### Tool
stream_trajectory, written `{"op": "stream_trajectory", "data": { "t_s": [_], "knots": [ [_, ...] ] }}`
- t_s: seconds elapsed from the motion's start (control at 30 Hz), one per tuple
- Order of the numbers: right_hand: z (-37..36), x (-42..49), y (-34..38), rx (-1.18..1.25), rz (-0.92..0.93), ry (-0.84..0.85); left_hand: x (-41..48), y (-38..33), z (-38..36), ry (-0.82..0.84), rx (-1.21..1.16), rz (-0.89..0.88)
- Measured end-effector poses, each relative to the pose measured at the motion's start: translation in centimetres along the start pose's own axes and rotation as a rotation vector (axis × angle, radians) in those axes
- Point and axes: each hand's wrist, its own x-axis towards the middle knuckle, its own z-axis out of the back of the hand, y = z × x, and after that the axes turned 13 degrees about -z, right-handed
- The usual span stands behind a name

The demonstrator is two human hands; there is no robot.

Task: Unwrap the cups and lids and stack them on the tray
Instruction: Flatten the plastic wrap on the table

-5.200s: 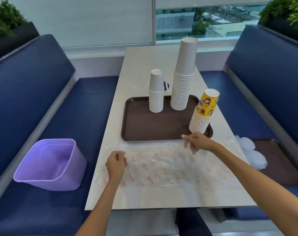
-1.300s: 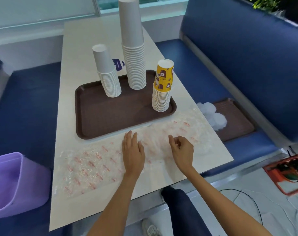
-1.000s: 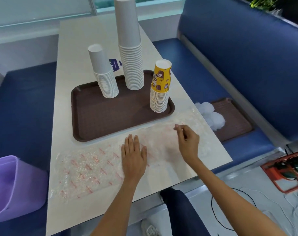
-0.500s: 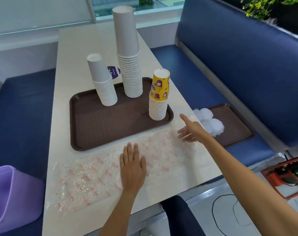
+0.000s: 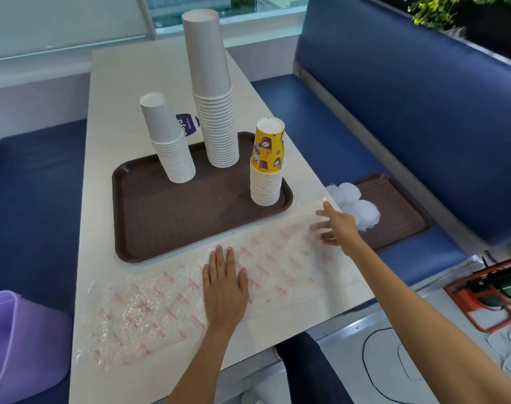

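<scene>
The long pale table carries a dark brown rectangular plastic tray, and just in front of the tray an empty sheet of clear plastic wrapping with red print lies flat along the near edge. On the tray three stacks stand upside down and well apart: a tall stack of white paper cups, a shorter stack of white paper cups, and a low stack topped by a yellow printed cup. The cups therefore seem to be finished. The white plastic lids in their clear wrapper are not on the table; they lie on a second brown tray on the blue bench seat at the right. The left hand rests palm down on the wrapping, fingers straight, and grips nothing. The right hand is open with spread fingers over the right end of the sheet, empty, stretched toward the lids; whether it touches the sheet I cannot tell. I judge the step in hand is fetching the lids. The next move calls for a reach past the table edge and down, then a gentle grip on the thin wrapper, because such light lids may slip.
</scene>
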Motion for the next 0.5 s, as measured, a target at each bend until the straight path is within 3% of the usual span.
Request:
{"op": "stream_trajectory", "data": {
  "t_s": [0.07, 0.37, 0.5],
  "knots": [
    [0.4, -0.7, -1.3, -0.096, 0.02, -0.008, -0.1, -0.1, 0.0, -0.004, -0.003, -0.003],
    [1.5, -0.6, -6.8, -0.386, 0.511, -0.436, 0.2, -0.2, 0.2, 0.017, 0.011, -0.014],
    [2.7, 0.0, -6.4, -0.497, 0.524, -0.542, 0.0, 0.0, 0.1, 0.027, 0.004, -0.02]
  ]
}}
